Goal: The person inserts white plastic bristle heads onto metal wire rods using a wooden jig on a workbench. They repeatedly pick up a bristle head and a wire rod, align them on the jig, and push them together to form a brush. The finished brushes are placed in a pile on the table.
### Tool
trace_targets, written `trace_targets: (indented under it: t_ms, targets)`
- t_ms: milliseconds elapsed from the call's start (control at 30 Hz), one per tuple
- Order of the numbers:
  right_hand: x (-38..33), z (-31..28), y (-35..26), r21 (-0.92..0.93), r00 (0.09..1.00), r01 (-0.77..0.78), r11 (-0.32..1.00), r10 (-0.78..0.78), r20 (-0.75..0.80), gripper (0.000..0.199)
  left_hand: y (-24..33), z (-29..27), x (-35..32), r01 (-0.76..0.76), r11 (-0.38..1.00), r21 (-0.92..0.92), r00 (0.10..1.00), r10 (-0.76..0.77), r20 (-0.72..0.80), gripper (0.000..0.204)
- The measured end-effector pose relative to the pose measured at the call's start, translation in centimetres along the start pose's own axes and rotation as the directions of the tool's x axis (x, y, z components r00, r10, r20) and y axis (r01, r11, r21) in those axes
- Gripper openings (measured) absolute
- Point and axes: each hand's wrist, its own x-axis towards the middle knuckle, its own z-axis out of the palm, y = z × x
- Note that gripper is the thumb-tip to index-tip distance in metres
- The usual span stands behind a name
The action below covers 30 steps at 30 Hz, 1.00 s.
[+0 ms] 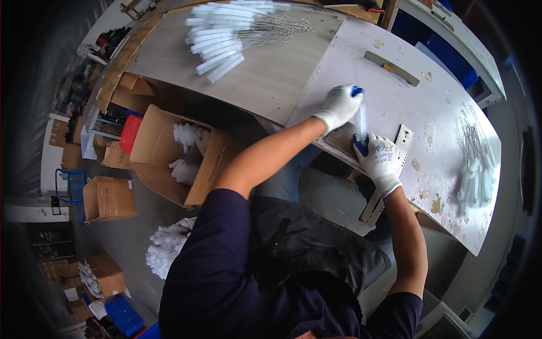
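A white-bristled tube brush [362,120] stretches between my two gloved hands over the near edge of the table. My left hand [339,107], in a white glove with blue fingertips, is closed at the brush's far end. The near end is pinched by my right hand [379,158], gloved alike. Beside my right hand a perforated metal strip [405,138] lies on the table. Under the brush, a flat grey-brown plate [341,142] sits at the table edge.
A pile of white brushes with wire stems [223,37] lies at the far left; another bunch [477,181] is at the right. A grey bar [392,68] rests further back. A cardboard box [152,133] holding white brushes stands left, below table height.
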Motion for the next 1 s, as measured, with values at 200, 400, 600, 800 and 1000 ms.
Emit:
trace_targets:
  t_ms: [200, 400, 600, 800, 1000]
  targets:
    - [-0.6, 0.2, 0.5, -0.012, 0.995, 0.066, 0.998, -0.067, -0.069, 0.034, -8.8, -18.1, 0.6, 0.013, 0.719, 0.695, 0.853, 0.355, -0.383, 0.036]
    - [-1.3, 0.3, 0.8, 0.099, 0.974, 0.119, 0.988, -0.097, -0.207, 0.031, -13.1, -22.3, 0.2, 0.199, 0.308, 0.93, 0.975, 0.032, -0.219, 0.043]
    - [-1.2, 0.4, 1.2, 0.148, 0.965, 0.032, 0.989, 0.009, -0.263, 0.031, -10.1, -17.8, 0.6, 0.238, 0.781, 0.578, 0.966, -0.131, -0.222, 0.025]
    - [-0.7, 0.8, 1.1, 0.219, 0.96, 0.0, 0.976, 0.062, -0.275, 0.032, -8.0, -14.7, 2.0, 0.25, 0.947, -0.201, 0.926, -0.295, -0.236, 0.016]
    - [-0.8, 0.8, 1.2, 0.246, 0.959, -0.012, 0.969, 0.081, -0.271, 0.031, -6.1, -15.4, 3.2, 0.372, 0.863, -0.342, 0.907, -0.416, -0.063, 0.017]
